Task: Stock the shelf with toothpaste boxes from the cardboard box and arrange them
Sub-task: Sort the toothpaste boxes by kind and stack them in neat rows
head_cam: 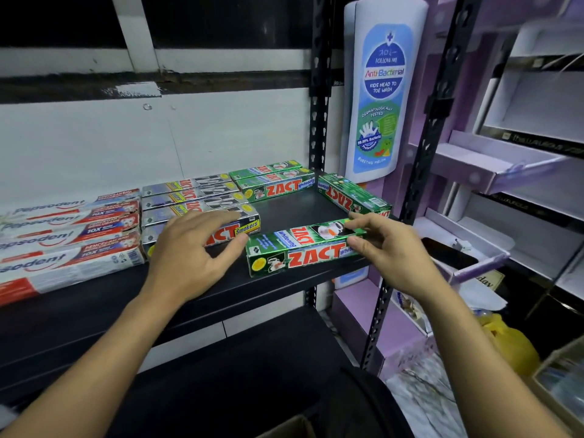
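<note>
arranging step: the right hand point(392, 252) pinches the right end of a green zact box point(300, 252) lying near the shelf's point(284, 213) front, the left hand point(189, 251) rests with fingers point(215, 220) wide at its other end, and next it likely needs sliding rearward beside the green row point(275, 184).

There is one view only — a wide-angle camera worn on the person's head. It faces forward and tilts down onto the black shelf point(284, 213) from close in front. The green toothpaste box point(303, 251) sits near the frame's centre. Both forearms rise from the bottom edge to the left hand point(192, 248) and right hand point(388, 248). The wide lens also takes in the upright point(319, 90), the purple stand point(467, 162) at right, and the floor point(420, 399) below.
</note>
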A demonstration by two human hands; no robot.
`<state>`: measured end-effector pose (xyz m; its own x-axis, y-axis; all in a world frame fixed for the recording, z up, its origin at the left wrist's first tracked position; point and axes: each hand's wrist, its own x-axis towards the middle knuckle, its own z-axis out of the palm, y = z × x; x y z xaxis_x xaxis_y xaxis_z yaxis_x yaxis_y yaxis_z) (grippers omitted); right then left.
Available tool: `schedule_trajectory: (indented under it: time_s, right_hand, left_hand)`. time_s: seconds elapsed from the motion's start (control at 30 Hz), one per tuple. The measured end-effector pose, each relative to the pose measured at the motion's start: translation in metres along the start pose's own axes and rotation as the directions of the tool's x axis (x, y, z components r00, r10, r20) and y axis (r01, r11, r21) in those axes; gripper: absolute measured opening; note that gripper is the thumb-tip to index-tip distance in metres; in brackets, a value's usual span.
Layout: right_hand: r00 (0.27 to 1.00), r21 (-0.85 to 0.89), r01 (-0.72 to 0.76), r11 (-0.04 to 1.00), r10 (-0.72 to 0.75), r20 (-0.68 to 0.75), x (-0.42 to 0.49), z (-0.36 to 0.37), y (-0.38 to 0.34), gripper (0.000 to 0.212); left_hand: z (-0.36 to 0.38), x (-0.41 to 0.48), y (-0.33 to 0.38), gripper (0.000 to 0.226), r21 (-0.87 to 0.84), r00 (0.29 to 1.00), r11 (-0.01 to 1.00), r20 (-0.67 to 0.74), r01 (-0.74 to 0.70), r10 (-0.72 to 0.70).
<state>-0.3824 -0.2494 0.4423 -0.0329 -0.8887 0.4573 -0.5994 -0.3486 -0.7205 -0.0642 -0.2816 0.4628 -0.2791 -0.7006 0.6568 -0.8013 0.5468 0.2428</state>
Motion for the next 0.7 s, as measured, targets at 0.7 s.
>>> schedule_trajectory:
  time_s: [0.7]
  right_hand:
    - [0.983, -0.703, 0.127, 0.699, -0.181, -0.002, 0.007, -0.011, 0.013, 0.038]
  left_hand:
    - [0.004, -0.001, -0.005, 0.063, -0.133, 0.992, 0.991, 0.125, 0.025, -0.008]
